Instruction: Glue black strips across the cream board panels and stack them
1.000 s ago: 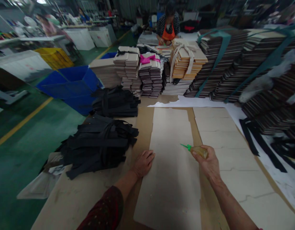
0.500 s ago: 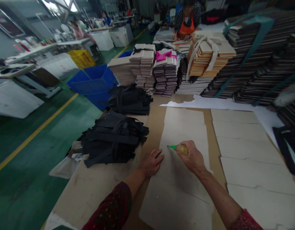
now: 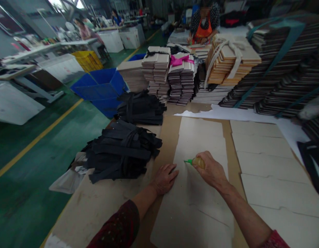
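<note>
My right hand (image 3: 212, 171) grips a small yellowish glue bottle (image 3: 197, 162) with a green nozzle, its tip pointing left over a row of pale cardboard pieces (image 3: 200, 144) laid on the table. My left hand (image 3: 166, 178) lies flat with fingers spread on the left edge of that same row, close to the nozzle. A second row of pale pieces (image 3: 262, 155) lies to the right of my right hand.
Bundles of black strips (image 3: 123, 151) sit left of my hands. Tied stacks of board pieces (image 3: 180, 77) and tall dark stacks (image 3: 278, 62) line the table's back. A person in an orange apron (image 3: 204, 24) works beyond. Blue bins (image 3: 99, 86) stand on the green floor.
My right hand has carried the bottle leftward across the cardboard row, ending close to my left hand. The view has shifted slightly left. My left hand stays pressed down.
</note>
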`<state>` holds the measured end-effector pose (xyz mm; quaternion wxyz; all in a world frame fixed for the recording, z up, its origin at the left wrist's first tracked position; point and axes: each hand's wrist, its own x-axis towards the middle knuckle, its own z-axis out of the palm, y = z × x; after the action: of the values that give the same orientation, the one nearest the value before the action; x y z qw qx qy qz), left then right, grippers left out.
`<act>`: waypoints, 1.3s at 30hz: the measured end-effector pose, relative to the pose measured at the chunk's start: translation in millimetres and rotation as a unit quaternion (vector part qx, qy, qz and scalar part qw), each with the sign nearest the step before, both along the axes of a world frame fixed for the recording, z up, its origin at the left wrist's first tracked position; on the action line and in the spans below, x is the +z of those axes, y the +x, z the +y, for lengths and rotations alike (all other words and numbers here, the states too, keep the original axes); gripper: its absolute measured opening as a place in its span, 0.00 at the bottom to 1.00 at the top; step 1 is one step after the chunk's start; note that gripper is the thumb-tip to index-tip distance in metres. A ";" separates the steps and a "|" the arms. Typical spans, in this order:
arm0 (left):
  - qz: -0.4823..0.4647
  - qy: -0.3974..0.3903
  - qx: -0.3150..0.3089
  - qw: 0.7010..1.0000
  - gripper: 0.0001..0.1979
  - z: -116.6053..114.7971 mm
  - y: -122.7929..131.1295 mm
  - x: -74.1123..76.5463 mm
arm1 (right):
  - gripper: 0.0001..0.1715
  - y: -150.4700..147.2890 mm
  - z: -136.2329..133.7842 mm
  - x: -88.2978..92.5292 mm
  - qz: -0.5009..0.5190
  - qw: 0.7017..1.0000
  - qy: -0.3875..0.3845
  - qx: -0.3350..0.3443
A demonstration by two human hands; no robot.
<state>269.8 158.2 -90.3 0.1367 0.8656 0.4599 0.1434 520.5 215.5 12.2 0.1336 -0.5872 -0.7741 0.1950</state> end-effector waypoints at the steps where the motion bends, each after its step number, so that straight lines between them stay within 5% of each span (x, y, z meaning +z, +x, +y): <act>1: -0.001 -0.001 0.000 1.000 0.22 0.0 0.0 -0.1 | 0.12 0.2 -0.8 0.7 0.001 1.000 -0.008 -0.001; 17: -0.013 -0.004 -0.003 1.000 0.22 -0.1 -2.0 -5.0 | 0.11 -9.1 -9.4 -7.0 -0.018 0.999 0.019 -0.041; 25: -0.026 -0.011 -0.003 1.000 0.23 0.3 -1.8 -5.2 | 0.12 2.2 -11.7 -5.7 0.043 0.997 -0.043 -0.039; 29: -0.034 -0.011 0.003 0.999 0.24 -0.5 -1.5 0.3 | 0.17 -0.8 -15.2 -24.2 0.187 0.972 -0.074 -0.124; 34: -0.060 0.007 0.036 0.998 0.17 5.2 2.4 13.3 | 0.29 18.4 -8.9 -42.1 0.384 0.861 -0.079 -0.323; 39: -0.080 0.027 0.091 0.992 0.13 57.5 24.1 23.0 | 0.29 34.5 21.3 -36.0 0.332 0.888 -0.042 -0.315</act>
<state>293.9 215.7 -67.3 0.1356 0.8097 0.5199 0.2362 554.9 236.9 -23.8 0.4123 -0.7060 -0.4502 0.3591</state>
